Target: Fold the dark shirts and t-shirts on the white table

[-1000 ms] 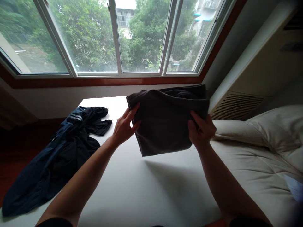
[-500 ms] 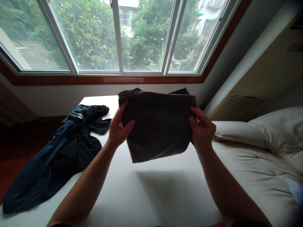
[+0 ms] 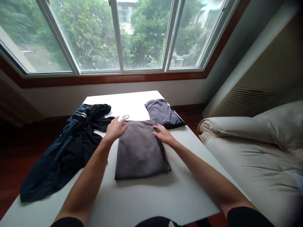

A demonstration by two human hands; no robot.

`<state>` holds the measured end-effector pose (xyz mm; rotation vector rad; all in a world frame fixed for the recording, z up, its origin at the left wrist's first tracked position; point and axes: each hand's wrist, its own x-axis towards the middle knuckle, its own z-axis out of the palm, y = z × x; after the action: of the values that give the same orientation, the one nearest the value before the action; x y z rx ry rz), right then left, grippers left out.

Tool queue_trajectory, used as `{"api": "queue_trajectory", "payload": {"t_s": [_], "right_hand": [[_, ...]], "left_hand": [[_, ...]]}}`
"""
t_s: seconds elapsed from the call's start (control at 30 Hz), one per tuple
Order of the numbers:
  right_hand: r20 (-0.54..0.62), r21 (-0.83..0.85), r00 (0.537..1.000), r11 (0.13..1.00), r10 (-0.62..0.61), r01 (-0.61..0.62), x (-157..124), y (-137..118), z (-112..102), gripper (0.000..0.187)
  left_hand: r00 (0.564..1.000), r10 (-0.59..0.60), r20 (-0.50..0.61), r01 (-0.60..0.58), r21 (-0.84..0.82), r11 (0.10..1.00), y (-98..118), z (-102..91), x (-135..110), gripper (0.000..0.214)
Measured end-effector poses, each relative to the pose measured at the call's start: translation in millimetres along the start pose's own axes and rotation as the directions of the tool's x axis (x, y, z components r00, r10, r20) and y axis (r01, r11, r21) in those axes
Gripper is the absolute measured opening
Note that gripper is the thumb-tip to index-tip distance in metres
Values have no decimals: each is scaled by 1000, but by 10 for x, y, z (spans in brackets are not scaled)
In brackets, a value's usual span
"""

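A folded dark grey garment (image 3: 142, 151) lies flat on the white table (image 3: 134, 201); its exact kind cannot be made out. My left hand (image 3: 115, 128) is at its far left corner, fingers spread and stretched forward. At the far right corner, my right hand (image 3: 163, 134) rests on or just over the cloth with its fingers extended. Neither hand grips the fabric. Just beyond my right hand sits another folded garment (image 3: 163, 113), greyish purple with a black edge. A small dark ring-shaped item (image 3: 126, 116) lies past my left fingertips.
A crumpled navy and black garment (image 3: 68, 148) with pale stripes covers the table's left side and reaches its edge. To the right stands a cream padded sofa (image 3: 248, 157). Beyond the table are a wall and a wide window (image 3: 142, 37).
The dark grey garment has come down from mid-air onto the table, and both hands have loosened from its sides. The purplish folded garment and ring-shaped item behind it now show.
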<state>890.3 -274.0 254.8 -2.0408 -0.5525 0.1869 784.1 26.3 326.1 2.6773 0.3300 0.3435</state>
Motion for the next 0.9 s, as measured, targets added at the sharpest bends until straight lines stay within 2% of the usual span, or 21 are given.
{"api": "queue_trajectory", "payload": {"t_s": [0.07,0.17,0.27,0.37,0.53,0.67,0.73,0.8,0.9], "right_hand": [[-16,-190,994,977,-105,100,-29,-13,49,43],[-38,-349,947,892,-319,287,-172,-190,102,39],[106,-415,886,790,-450,451,-340,-304,221,42],[276,-500,864,705,-420,503,-437,-208,340,50],[318,-594,886,658,-337,463,-373,-22,297,58],[341,-611,886,643,-314,462,-202,-219,202,44],[350,-617,888,640,-299,458,-80,-374,216,37],[391,-566,864,657,-318,498,82,-511,295,34],[475,-370,782,714,-404,594,415,-647,539,31]], "left_hand": [[987,158,43,-157,-19,987,42,117,-53,49],[924,343,167,-335,-78,939,151,404,-262,48],[905,368,214,-386,44,922,154,735,-568,55],[912,368,182,-392,118,912,60,904,-827,63],[887,396,238,-432,128,893,32,812,-1181,70],[835,450,316,-503,110,857,174,735,-1531,80],[825,448,345,-509,108,854,234,719,-1657,82],[826,430,366,-498,115,859,270,705,-1722,83],[826,402,394,-479,116,870,290,682,-1736,83]]}}
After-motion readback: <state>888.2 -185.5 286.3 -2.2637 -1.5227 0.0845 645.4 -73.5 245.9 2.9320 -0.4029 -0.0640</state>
